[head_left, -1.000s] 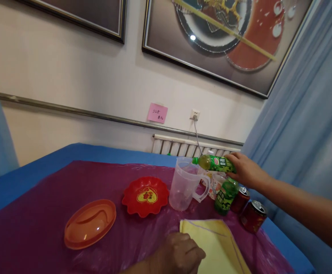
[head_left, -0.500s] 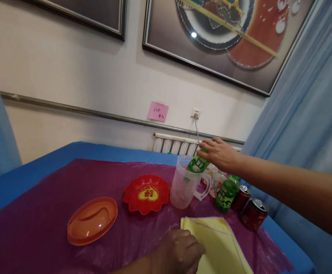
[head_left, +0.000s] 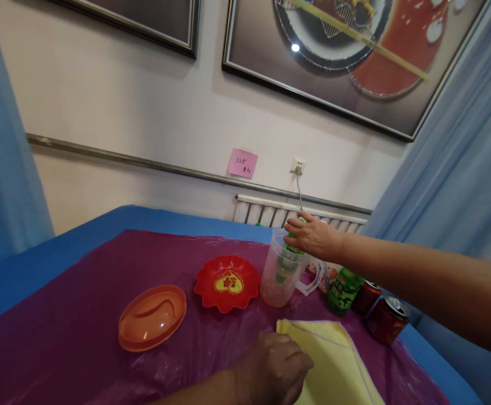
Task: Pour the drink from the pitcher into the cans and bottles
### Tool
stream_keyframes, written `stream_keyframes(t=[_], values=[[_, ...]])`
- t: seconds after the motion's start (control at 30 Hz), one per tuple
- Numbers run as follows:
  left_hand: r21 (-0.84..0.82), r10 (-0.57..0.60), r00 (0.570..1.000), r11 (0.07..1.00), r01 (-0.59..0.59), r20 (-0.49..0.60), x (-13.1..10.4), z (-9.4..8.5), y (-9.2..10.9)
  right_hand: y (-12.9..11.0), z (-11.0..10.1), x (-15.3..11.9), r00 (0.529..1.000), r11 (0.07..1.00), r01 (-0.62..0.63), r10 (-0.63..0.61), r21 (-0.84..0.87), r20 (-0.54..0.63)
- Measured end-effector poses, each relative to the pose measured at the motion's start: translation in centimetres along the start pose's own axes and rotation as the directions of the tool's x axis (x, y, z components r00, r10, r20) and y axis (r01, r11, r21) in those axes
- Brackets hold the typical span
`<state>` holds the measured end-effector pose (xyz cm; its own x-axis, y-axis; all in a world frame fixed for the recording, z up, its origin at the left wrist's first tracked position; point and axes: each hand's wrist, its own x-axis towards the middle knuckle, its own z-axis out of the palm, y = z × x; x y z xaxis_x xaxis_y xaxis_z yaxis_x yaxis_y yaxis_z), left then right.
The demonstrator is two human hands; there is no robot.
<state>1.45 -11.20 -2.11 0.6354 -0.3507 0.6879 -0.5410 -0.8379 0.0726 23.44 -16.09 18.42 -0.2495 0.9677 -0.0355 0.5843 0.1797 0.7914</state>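
Observation:
My right hand grips a green-labelled bottle by its upper end. The bottle is tipped neck-down inside the clear plastic pitcher, whose handle faces right. My left hand is curled closed at the left edge of a folded yellow cloth; what its fingers hold, if anything, is hidden. Left of the pitcher lies a red scalloped plate with a yellow design. Farther left is an orange oval dish.
Under my right forearm stand a second green bottle and two dark red cans. A patterned container is partly hidden behind the pitcher's handle. Purple plastic sheeting covers the blue tabletop. A radiator stands behind.
The green bottle has gone lower and steeper into the pitcher, with my right hand following down and left. My left hand stays by the cloth. The whole view has shifted slightly.

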Motion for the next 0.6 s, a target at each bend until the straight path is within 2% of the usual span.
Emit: stream_keyframes(t=[0.23,0.43,0.6], values=[[0.010,-0.017,1.000,1.000,0.017,-0.011,-0.3,0.4,-0.1,-1.1,0.8,-0.2,0.996,0.997,-0.037,0.031,-0.063,-0.083],[0.001,-0.037,0.997,0.999,0.037,0.064,-0.4,0.4,-0.2,-2.0,1.6,-0.8,0.983,0.995,-0.047,0.031,-0.086,-0.184],[-0.043,-0.066,0.997,0.997,0.068,0.043,0.0,-0.2,0.1,-2.1,1.4,-0.9,0.980,0.992,-0.061,0.039,-0.107,-0.194]])
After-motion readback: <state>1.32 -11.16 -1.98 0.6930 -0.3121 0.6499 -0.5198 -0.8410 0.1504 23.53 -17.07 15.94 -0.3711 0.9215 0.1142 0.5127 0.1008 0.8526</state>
